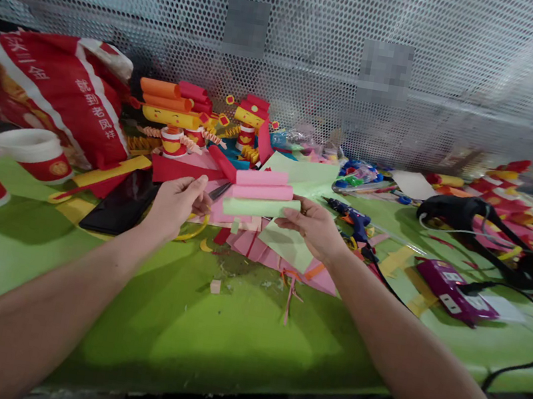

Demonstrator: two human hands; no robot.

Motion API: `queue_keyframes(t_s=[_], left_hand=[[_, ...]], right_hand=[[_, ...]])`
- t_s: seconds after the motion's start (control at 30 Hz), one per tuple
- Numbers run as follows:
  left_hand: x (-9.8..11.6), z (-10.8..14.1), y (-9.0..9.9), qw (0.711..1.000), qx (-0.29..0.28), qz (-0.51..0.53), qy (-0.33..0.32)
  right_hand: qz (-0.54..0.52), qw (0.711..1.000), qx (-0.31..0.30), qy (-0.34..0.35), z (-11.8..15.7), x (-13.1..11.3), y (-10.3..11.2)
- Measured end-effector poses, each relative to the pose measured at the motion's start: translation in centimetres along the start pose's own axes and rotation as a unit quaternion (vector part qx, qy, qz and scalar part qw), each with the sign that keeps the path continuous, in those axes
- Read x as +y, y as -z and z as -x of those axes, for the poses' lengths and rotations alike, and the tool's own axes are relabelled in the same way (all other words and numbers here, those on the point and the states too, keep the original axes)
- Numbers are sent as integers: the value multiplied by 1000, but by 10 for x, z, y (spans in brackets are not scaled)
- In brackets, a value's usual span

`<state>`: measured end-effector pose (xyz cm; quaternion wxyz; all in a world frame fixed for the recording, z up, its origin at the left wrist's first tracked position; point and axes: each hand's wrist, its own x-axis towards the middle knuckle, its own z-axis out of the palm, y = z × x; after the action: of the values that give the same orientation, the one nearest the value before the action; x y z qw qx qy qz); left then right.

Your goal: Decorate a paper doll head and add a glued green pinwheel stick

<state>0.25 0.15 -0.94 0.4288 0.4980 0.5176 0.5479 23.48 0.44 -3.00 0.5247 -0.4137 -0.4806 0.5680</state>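
**Two hands at a strip of pale green paper**

The person's left hand (179, 202) was closed around a pair of scissors (220, 190), whose dark blades pointed right toward the paper; the fingers were curled shut on the handles, though the handles themselves were mostly hidden inside the fist. The right hand (310, 225) pinched the right end of a pale green paper strip (260, 206) between thumb and fingertips. The strip lay level between the two hands, just above the green table (205, 331), and its left end seemed to meet the scissor blades, but the view was too blurred there to be sure they touched.

Just beyond the strip lay two pink paper rolls (262, 185), one behind the other. Under and near the hands, pink paper sheets (259, 247) and small scraps were spread on the table. A black phone (116, 209) lay flat to the left of the left hand. Farther left stood two white paper cups (36, 153) with red bands, and behind them a red and white bag (55, 92). At the far side stood paper figures (182, 122) in red, yellow and orange. To the right of the right hand lay a blue glue gun (352, 216), and farther right a purple box (449, 289) beside a black cable (532, 329).
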Motion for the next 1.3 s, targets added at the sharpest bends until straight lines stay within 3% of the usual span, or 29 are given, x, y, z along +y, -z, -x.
queue_keyframes(t_s=[0.23,0.43,0.67,0.87,1.03,1.3], left_hand=[[0,-1,0,999,-4,-45,3],[-5,-5,2,991,-27,-127,-9],[2,-2,9,929,-63,-346,-111],[8,1,8,869,-57,-464,-163],[-2,-6,8,864,-95,-473,-142],[-2,-4,9,826,-113,-529,-160]], right_hand=[[-5,1000,16,-2,-3,3,3],[36,997,64,18,-2,3,2],[112,987,111,-1,-3,4,0],[157,982,76,-66,-2,3,-1],[121,988,9,-96,-2,5,3],[31,989,-16,-146,0,3,5]])
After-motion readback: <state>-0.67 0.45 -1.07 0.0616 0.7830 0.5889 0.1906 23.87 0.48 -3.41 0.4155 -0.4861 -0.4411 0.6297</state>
